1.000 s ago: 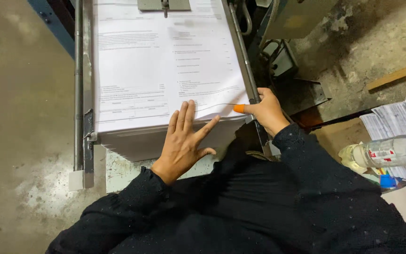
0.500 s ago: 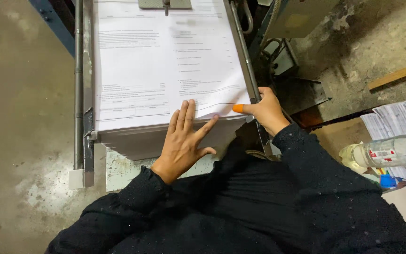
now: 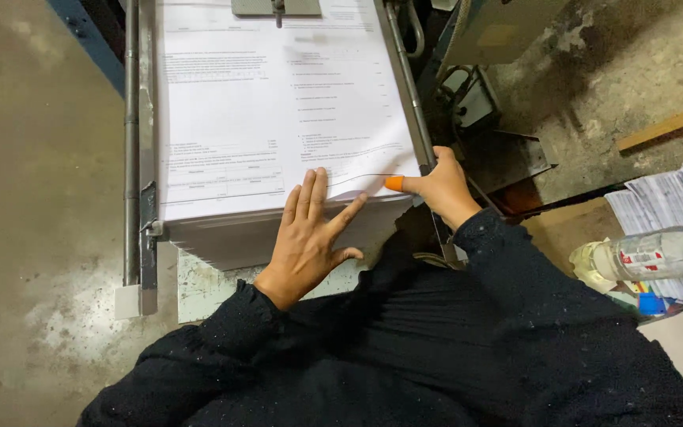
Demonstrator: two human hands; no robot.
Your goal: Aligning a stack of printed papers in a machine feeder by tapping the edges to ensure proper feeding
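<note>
A thick stack of printed white sheets lies on a machine's delivery table between two metal side rails. My left hand rests flat with fingers spread on the stack's near edge. My right hand grips the near right corner of the stack by the right rail; its thumb wears an orange rubber fingertip that presses on the top sheet, which is lifted in a slight curl there. Both arms are in black sleeves.
A grey left rail runs beside bare concrete floor. To the right lie a clear plastic bottle on its side, more printed papers, a blue cap, a wooden strip and dark machine parts.
Hardly anything differs: both hands stay on the stack's near edge, and the view has shifted very slightly.
</note>
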